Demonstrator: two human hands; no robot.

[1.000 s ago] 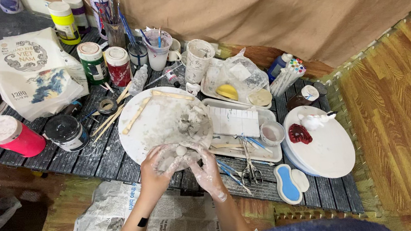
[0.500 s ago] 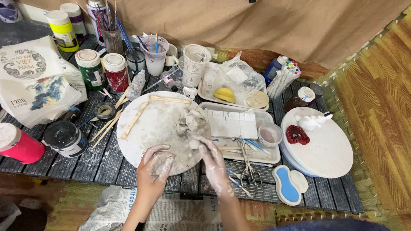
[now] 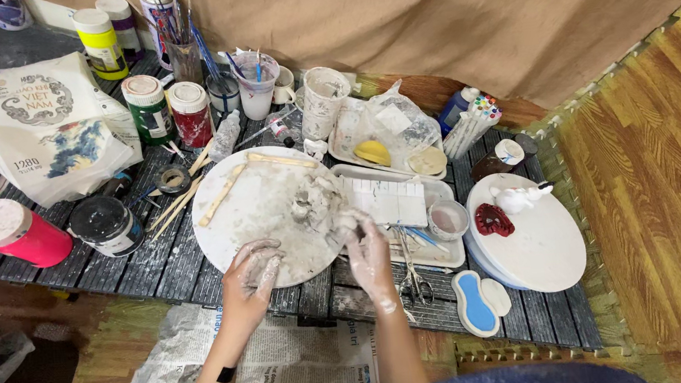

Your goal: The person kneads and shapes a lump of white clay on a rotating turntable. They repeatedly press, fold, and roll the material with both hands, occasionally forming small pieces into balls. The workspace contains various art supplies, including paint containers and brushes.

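On the near edge of the round white work board (image 3: 233, 225), the left hand (image 3: 251, 275) rests with fingers loosely curled, coated in pale grey clay; whether it pinches anything underneath cannot be told. The right hand (image 3: 368, 251), equally smeared, sits at the board's right rim with fingertips bent around the edge of the grey clay lump (image 3: 313, 204). The lump lies right of the board's centre, touching the right fingertips, apart from the left hand.

Risks, as judgement:
- Scissors (image 3: 413, 275) lie just beside the right wrist on the slatted table (image 3: 158, 269); a slick hand drawn back could catch them.
- White rectangular tray (image 3: 386, 200) touches the board's right side; a push on the lump could smear clay onto it or nudge the small pink-filled cup (image 3: 447, 220).
- Wooden sticks (image 3: 222, 195) lie loose on the board's far-left part and could roll off if the board turns.

Containers and packaging:
- Far left: white paper bag (image 3: 52, 130) with a round dark emblem and a blue printed picture, lying slumped.
- Near left: pink cylinder with pale lid (image 3: 16, 234); next right, a squat black jar (image 3: 105, 225).
- Far centre: green jar (image 3: 148, 108) and red jar (image 3: 191, 114), both white-lidded; beyond them a yellow bottle (image 3: 101, 44).
- Far right of the board: crumpled clear plastic bag (image 3: 391, 125) over a tray.
- Right: a second round white board (image 3: 538, 244) carrying a dark red piece (image 3: 492, 219).
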